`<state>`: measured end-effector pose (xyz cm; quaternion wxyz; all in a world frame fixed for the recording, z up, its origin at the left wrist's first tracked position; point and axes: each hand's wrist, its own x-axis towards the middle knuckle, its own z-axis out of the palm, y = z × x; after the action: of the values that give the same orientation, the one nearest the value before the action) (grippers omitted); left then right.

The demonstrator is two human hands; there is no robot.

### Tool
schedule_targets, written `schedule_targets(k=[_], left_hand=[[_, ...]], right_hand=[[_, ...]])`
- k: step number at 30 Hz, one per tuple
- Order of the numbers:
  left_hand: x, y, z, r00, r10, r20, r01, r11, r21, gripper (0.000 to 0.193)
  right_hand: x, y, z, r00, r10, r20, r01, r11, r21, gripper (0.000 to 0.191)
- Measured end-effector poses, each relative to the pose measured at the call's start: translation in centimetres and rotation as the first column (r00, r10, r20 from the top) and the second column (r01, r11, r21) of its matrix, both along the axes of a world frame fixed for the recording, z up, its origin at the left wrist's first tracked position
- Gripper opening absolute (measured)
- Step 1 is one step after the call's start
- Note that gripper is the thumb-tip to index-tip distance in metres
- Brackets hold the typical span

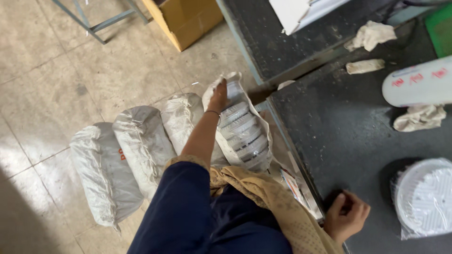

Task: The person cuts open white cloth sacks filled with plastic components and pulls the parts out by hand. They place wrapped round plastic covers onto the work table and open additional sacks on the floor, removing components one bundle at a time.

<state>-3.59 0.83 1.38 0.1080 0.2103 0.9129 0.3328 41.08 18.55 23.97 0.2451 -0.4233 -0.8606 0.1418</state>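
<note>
My left hand [219, 96] reaches down to the floor and grips the top edge of an opened white woven sack [245, 134] leaning against the table. Inside the sack lies a stack of round white lids or discs in clear plastic. My right hand [347, 215] rests with curled fingers on the near edge of the dark table [343, 131], holding nothing that I can see. To the right of that hand sits a plastic-wrapped stack of white round plates [423, 197].
Three more closed white sacks [136, 146] lie side by side on the tiled floor. A cardboard box [186, 19] and a metal frame [94, 19] stand farther off. On the table are crumpled rags [372, 35], a white cylinder [416, 82] and white sheets [294, 11].
</note>
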Motion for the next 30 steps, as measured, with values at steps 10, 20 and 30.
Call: schedule_targets(k=[10, 20, 30], left_hand=[[4.9, -1.3, 5.5, 0.986, 0.078, -0.149, -0.099, 0.986, -0.137, 0.059], [16.5, -6.5, 23.9, 0.819, 0.528, 0.226, -0.574, 0.767, 0.285, 0.070], [24.6, -0.1, 25.7, 0.752, 0.168, 0.637, -0.516, 0.751, 0.411, 0.101]], right_hand=[[1.2, 1.0, -1.9, 0.989, -0.009, 0.147, -0.006, 0.995, 0.101, 0.007], [-3.8, 6.0, -3.2, 0.958, 0.285, -0.015, -0.264, 0.866, -0.425, 0.033], [-10.5, 5.0, 0.0, 0.957, 0.012, -0.290, -0.290, 0.021, -0.957, 0.073]])
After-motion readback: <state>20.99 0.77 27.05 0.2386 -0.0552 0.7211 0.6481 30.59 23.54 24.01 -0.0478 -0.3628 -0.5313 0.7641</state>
